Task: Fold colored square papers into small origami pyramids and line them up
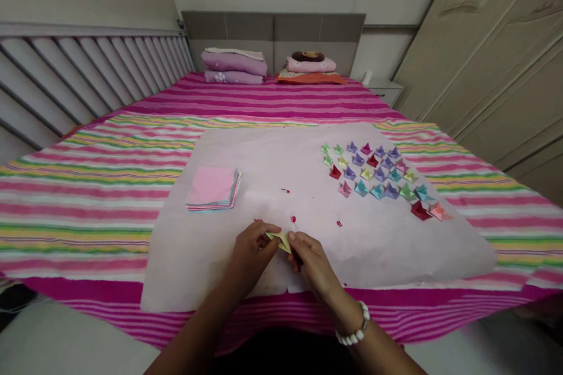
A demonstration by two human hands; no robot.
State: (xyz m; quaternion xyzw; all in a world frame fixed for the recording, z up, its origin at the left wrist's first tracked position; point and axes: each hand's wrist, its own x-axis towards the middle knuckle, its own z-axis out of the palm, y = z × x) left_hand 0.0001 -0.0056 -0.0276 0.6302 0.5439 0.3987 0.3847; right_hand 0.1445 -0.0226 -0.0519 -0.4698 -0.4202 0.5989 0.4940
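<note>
A small folded piece of yellow paper point(281, 240) is held between my two hands, above the front part of a large white sheet point(272, 158). My left hand point(255, 246) pinches its left end, and my right hand point(310, 255) grips the right end with thumb and fingers. Just beyond my fingertips lie small red scraps, one in the middle point(293, 219) and another further right point(339, 223). A stack of square coloured paper point(214, 186), pink on top, sits left of my hands. Several rows of folded paper boats point(379, 174) in many colours stand at the right.
The white sheet lies on a bed with a striped cover point(105, 187). Folded purple bedding point(233, 64) and a pink pile point(310, 64) rest against the headboard point(246, 29). A slatted rail point(97, 70) runs along the left, and a wardrobe point(488, 53) stands at the right.
</note>
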